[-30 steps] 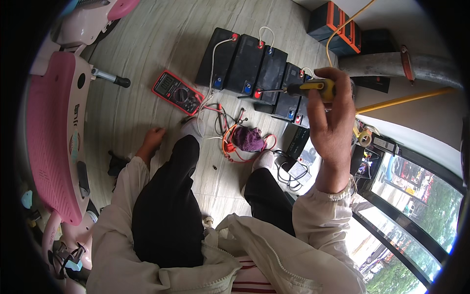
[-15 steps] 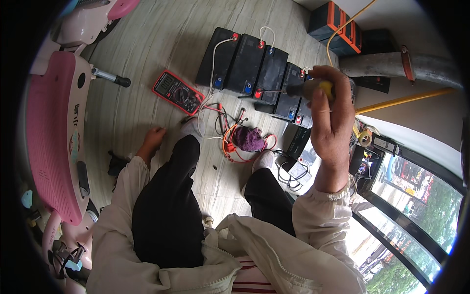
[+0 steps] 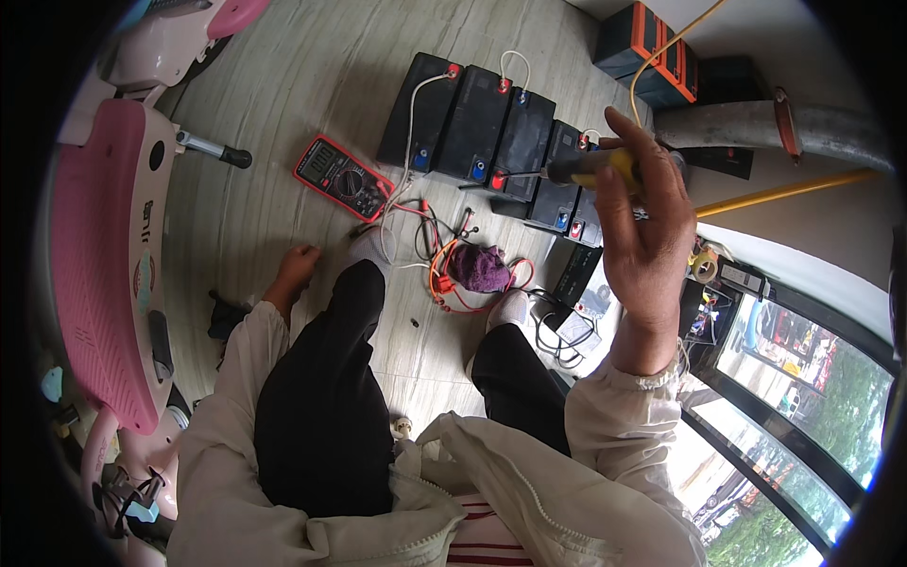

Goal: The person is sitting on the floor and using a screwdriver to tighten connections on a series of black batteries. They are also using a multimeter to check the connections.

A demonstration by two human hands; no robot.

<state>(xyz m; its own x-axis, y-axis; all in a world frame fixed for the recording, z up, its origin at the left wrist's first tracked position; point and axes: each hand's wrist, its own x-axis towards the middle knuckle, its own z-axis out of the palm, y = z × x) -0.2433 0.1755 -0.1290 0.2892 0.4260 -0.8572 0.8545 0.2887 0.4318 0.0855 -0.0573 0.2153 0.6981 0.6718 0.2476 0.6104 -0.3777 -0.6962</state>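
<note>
My right hand [image 3: 647, 213] holds a screwdriver [image 3: 570, 171] with a dark and yellow handle. Its thumb is against the handle, and the index finger is lifted off it. The shaft points left, its tip at the red terminal [image 3: 498, 180] of a black battery [image 3: 525, 132]. Whether the tip touches a screw is too small to tell. Beside my left knee, my left hand [image 3: 298, 269] is loosely closed, with nothing visible in it. A red multimeter [image 3: 345, 178] lies on the floor left of the batteries, its display lit.
More black batteries [image 3: 420, 109] stand in a row, joined by white wires. Test leads and a purple cloth [image 3: 480, 268] lie between my feet. At left stands a pink scooter [image 3: 109, 265]. A grey pipe [image 3: 737, 126], yellow pole [image 3: 784, 194] and orange-black case [image 3: 652, 52] are at right.
My right hand has loosened around the screwdriver handle: the index finger has straightened upward and the hand has turned slightly. The screwdriver tip stays at the red terminal. My left hand has not moved.
</note>
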